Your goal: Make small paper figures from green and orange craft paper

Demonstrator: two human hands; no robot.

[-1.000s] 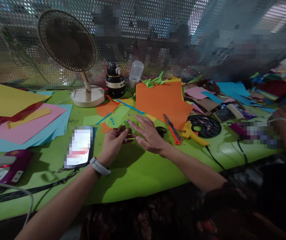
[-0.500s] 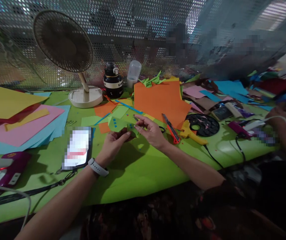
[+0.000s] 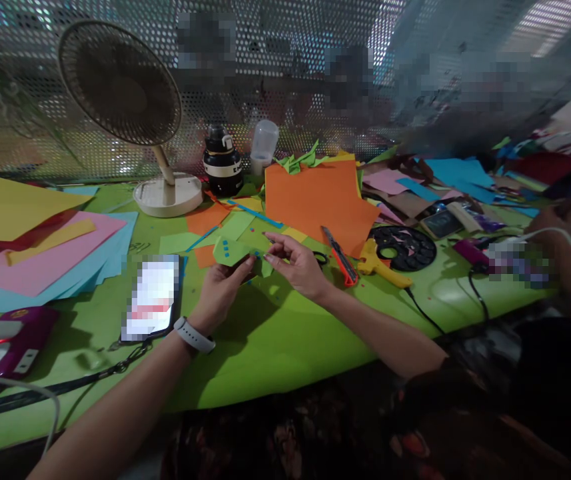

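Observation:
My left hand [image 3: 221, 293] pinches a green paper piece [image 3: 235, 250] between thumb and fingers. Small blue squares in a row stick to the paper's left part, and more blue bits show near my thumb. Close to the paper's right side, my right hand [image 3: 299, 268] has its thumb and fingers drawn together. A thin dark tip pokes out above its index finger; what it belongs to is too small to name. Behind the right hand, a pair of scissors [image 3: 320, 258] is partly visible. A red utility knife [image 3: 340, 257] lies just to its right.
A yellow glue gun [image 3: 384, 267] rests by a black round tray [image 3: 410, 248]. Orange sheets [image 3: 315, 193] lie behind my hands. To the left are a phone [image 3: 152, 297], coloured paper [image 3: 40, 250] and a fan [image 3: 168, 197]. Another person's hand [image 3: 560, 230] is at the right.
My right hand's fingertips have come down slightly, nearer the green paper. The left hand still holds the paper, now turned a little. The whole view has shifted slightly.

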